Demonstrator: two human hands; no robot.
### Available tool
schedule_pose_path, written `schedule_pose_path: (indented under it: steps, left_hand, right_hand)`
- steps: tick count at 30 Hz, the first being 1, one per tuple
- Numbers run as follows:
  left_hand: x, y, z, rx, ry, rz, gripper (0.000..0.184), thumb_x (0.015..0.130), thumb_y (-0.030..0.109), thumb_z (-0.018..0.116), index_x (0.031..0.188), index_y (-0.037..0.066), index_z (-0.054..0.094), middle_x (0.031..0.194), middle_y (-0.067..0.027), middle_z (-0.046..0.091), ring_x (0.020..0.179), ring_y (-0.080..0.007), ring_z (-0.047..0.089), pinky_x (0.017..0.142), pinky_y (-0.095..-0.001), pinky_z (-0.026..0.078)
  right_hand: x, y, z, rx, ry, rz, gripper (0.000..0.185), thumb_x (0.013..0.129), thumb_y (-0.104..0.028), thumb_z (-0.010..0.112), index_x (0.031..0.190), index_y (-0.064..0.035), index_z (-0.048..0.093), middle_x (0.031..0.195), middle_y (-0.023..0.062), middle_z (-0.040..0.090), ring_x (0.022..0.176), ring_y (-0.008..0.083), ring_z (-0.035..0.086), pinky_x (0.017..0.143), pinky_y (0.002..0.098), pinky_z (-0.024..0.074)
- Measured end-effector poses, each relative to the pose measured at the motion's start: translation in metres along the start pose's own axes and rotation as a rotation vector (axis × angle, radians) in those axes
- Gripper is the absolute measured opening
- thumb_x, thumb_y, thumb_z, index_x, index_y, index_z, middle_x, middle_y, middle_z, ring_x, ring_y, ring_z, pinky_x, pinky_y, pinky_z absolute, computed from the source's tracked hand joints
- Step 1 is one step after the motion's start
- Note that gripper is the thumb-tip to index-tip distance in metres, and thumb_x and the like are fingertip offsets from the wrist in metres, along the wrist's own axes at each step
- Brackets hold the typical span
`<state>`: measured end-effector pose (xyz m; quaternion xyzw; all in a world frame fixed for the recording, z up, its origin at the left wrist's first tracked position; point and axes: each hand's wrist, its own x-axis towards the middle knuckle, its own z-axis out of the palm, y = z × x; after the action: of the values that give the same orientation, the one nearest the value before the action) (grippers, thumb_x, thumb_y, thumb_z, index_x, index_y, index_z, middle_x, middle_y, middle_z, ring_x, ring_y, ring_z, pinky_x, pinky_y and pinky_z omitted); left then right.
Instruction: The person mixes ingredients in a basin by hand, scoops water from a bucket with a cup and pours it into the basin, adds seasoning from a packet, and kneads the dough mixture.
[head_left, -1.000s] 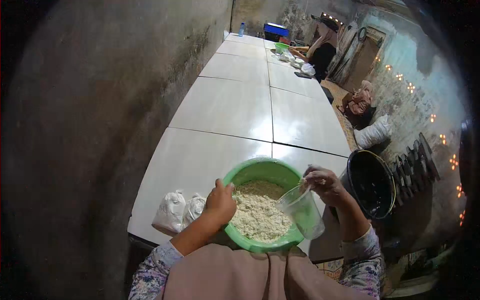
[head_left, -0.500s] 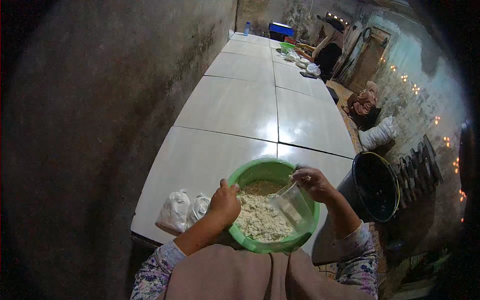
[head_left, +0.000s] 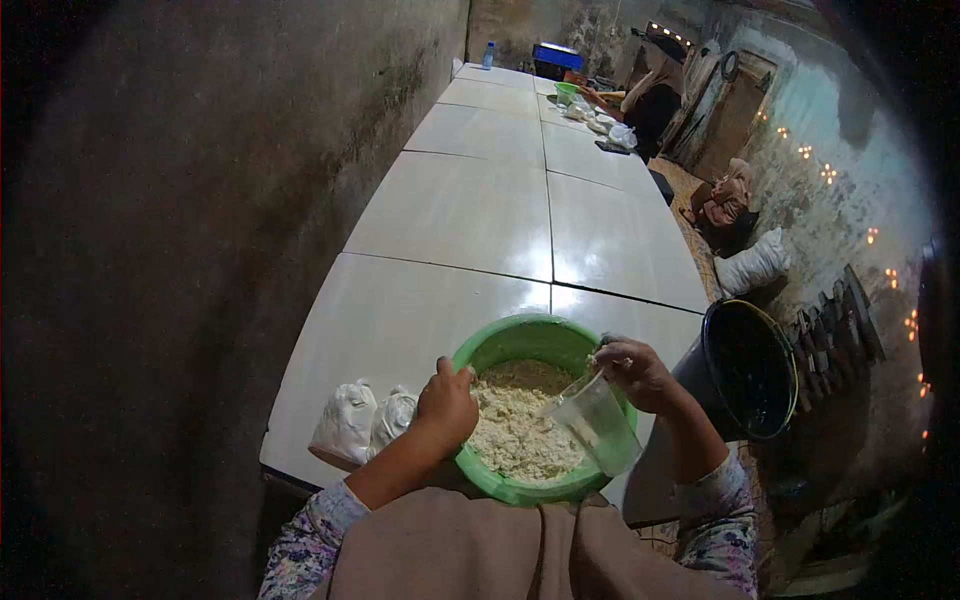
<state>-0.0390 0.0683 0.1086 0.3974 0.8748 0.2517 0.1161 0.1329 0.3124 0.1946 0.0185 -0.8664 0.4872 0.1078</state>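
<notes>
A green plastic basin [head_left: 497, 336] stands at the near end of the table, holding a crumbly, pale flour mixture [head_left: 520, 438]. My left hand [head_left: 447, 405] is closed over the basin's left rim, thumb up. In my right hand [head_left: 637, 375] is a clear plastic jug [head_left: 603, 428], gripped near its upper edge and tilted over the right side of the basin. Bits of the mixture stick to my right fingers. The jug looks mostly see-through, and I cannot tell whether anything is in it. Two tied plastic bags of white powder [head_left: 344, 422] sit left of the basin.
The long white-tiled table [head_left: 450, 210] runs away along a wall. A black bucket [head_left: 700, 375] stands at its right side, near my right forearm. A white sack [head_left: 752, 264] lies beyond. Another person [head_left: 657, 115] works at the far end beside a small green basin [head_left: 566, 92].
My right hand and the jug have shifted slightly to the right, so the jug now overlaps the basin's right rim more. My left hand stays on the rim.
</notes>
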Motion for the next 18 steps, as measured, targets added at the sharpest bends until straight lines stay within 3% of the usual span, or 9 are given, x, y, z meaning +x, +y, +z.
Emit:
schedule_pose_path:
  steps: [4,5,6,8,9,11,15,18]
  left_hand:
    - [0.000,0.000,0.000,0.001,-0.006,-0.023,0.025,0.083,0.010,0.055,0.105,0.001,0.059,0.109,-0.0243,0.045,0.091,-0.0415,0.059,0.082,-0.0496,0.051]
    - [0.000,0.000,0.000,0.009,-0.016,-0.025,0.027,0.082,0.010,0.055,0.108,0.001,0.058,0.110,-0.0245,0.045,0.092,-0.0415,0.059,0.082,-0.0498,0.050]
    - [0.000,0.001,-0.001,0.007,-0.015,-0.021,0.027,0.082,0.010,0.055,0.108,0.001,0.058,0.110,-0.0245,0.045,0.092,-0.0415,0.059,0.082,-0.0498,0.050]
    - [-0.001,0.002,-0.002,0.006,-0.006,-0.009,0.033,0.082,0.010,0.056,0.114,0.002,0.057,0.112,-0.0246,0.044,0.092,-0.0413,0.059,0.082,-0.0499,0.050]
    - [-0.002,-0.002,0.002,-0.010,0.021,0.014,0.047,0.080,0.007,0.056,0.126,0.005,0.050,0.115,-0.0248,0.044,0.093,-0.0421,0.058,0.082,-0.0500,0.050]
    - [0.000,-0.003,-0.002,-0.082,-0.005,0.014,0.066,0.077,0.004,0.055,0.140,0.010,0.034,0.118,-0.0257,0.043,0.094,-0.0432,0.057,0.082,-0.0507,0.050]
    - [-0.004,-0.003,0.002,-0.133,0.061,0.014,0.076,0.077,0.002,0.054,0.146,0.012,0.023,0.119,-0.0265,0.043,0.095,-0.0438,0.057,0.083,-0.0506,0.049]
    - [-0.002,-0.008,0.003,-0.164,0.087,0.019,0.076,0.078,0.002,0.054,0.146,0.010,0.022,0.118,-0.0272,0.044,0.096,-0.0441,0.057,0.083,-0.0502,0.049]
  right_hand:
    - [-0.005,-0.016,-0.020,0.074,0.125,-0.160,0.016,0.088,0.009,0.052,0.101,0.0013,0.059,0.096,0.0096,0.054,0.087,0.0194,0.056,0.075,0.0298,0.0483]
    - [-0.011,-0.018,-0.026,0.128,0.206,-0.117,0.013,0.089,0.006,0.054,0.100,0.0017,0.059,0.096,0.0112,0.054,0.084,0.0198,0.058,0.073,0.0295,0.0486]
    - [-0.016,-0.031,-0.032,0.218,0.277,-0.179,0.010,0.091,-0.004,0.057,0.098,0.0015,0.060,0.095,0.0116,0.055,0.080,0.0195,0.058,0.072,0.0289,0.0487]
    - [-0.036,-0.059,-0.065,-0.244,0.418,-0.189,0.033,0.093,-0.032,0.057,0.096,0.0006,0.062,0.092,0.0119,0.057,0.087,0.0209,0.060,0.077,0.0339,0.0488]
    - [-0.056,-0.048,-0.085,-0.302,0.584,-0.166,0.031,0.094,-0.030,0.054,0.099,-0.0003,0.062,0.097,0.0134,0.060,0.096,0.0228,0.059,0.083,0.0357,0.0471]
    - [-0.093,-0.056,-0.118,-0.697,1.033,0.220,0.022,0.093,-0.018,0.053,0.102,-0.0004,0.062,0.103,0.0136,0.061,0.100,0.0228,0.057,0.087,0.0345,0.0453]
    - [-0.171,-0.034,-0.189,-0.861,1.126,0.188,0.017,0.091,-0.006,0.051,0.104,0.0001,0.060,0.106,0.0127,0.062,0.099,0.0234,0.058,0.087,0.0350,0.0451]
    - [-0.176,-0.028,-0.190,-0.627,1.070,0.247,0.021,0.086,0.004,0.049,0.104,0.0004,0.060,0.103,0.0122,0.062,0.096,0.0223,0.059,0.085,0.0345,0.0454]
